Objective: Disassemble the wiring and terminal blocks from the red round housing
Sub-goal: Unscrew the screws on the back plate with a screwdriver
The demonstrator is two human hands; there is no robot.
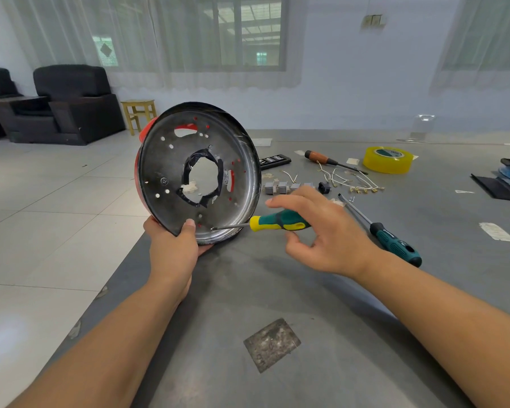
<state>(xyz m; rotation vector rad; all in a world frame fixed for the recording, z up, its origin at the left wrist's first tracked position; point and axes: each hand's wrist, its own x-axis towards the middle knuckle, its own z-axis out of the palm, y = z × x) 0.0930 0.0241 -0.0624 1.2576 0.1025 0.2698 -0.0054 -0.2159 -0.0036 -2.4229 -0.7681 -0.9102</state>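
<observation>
The red round housing point(171, 166) stands on edge at the table's left edge, its dark metal inside facing me, with a ragged central hole. My left hand point(174, 248) grips its lower rim, thumb on the inner face. My right hand point(324, 231) holds a green-and-yellow screwdriver point(280, 223) loosely between fingers and thumb; its tip touches the inside of the housing near the lower rim. Grey terminal blocks point(280, 187) and loose white wires point(351, 181) lie on the table behind my right hand.
On the grey table point(277, 290) lie a second green screwdriver point(395, 240), a brown-handled screwdriver point(330, 160), a yellow tape roll point(387, 160), a small black part point(324, 187) and a dark bit case point(274, 161). Tiled floor and black armchairs point(71, 104) are left.
</observation>
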